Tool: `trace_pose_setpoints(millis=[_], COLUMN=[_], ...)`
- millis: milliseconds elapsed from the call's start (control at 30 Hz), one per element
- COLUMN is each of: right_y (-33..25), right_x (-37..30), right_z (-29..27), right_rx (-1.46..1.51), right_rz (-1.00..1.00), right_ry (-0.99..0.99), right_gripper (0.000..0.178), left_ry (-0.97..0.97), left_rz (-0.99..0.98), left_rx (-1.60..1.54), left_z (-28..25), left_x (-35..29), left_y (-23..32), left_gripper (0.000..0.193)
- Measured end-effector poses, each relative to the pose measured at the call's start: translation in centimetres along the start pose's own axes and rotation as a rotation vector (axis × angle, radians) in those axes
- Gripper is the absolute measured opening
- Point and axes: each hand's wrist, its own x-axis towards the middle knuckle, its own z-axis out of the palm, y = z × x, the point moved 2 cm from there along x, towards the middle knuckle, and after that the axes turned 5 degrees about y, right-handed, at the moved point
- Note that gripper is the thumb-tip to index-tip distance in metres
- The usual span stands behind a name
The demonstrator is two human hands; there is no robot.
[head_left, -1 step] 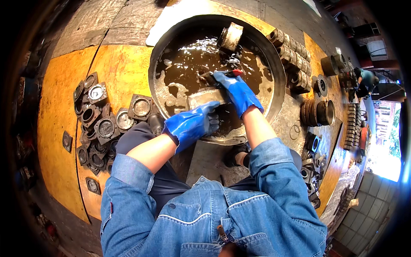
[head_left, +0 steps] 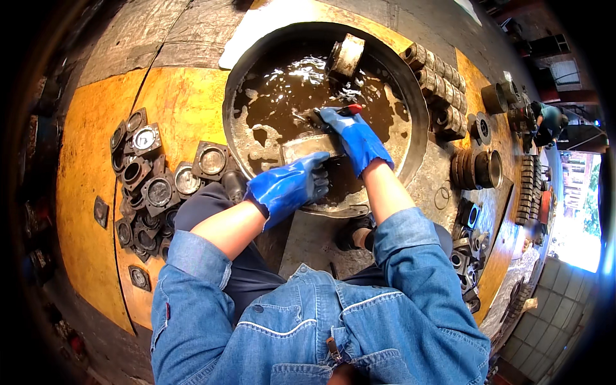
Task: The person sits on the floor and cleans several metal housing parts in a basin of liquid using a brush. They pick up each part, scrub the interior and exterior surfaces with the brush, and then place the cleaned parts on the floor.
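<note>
Both arms (head_left: 384, 185) kinda stretched up to mid-frame, left hand (head_left: 292, 185) curled, right hand (head_left: 351, 133) clenched a bit higher.

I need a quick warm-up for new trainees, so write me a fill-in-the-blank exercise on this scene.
1. The left hand, touching the metal block, wears a glove coloured ____.
2. The tool in the right hand has an end coloured ____.
3. Seen from above, the outline of the tub is ____.
4. From the person's viewpoint, the pile of square plates lies to the ____ of the tub.

Missing words: blue; red; round; left.
</note>
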Motion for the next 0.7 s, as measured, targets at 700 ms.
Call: trace_pose_setpoints(millis=[700], right_y=[0.5], right_x=[-2.9], right_z=[-5.6], right_rx=[0.29], right_rz=[-0.051], right_ry=[-0.061], right_gripper=[0.043], left_ry=[0.086], left_rz=[0.392], left_rx=[0.727], left_z=[3.6], left_x=[-3.4], left_y=[5.7], left_gripper=[0.028])
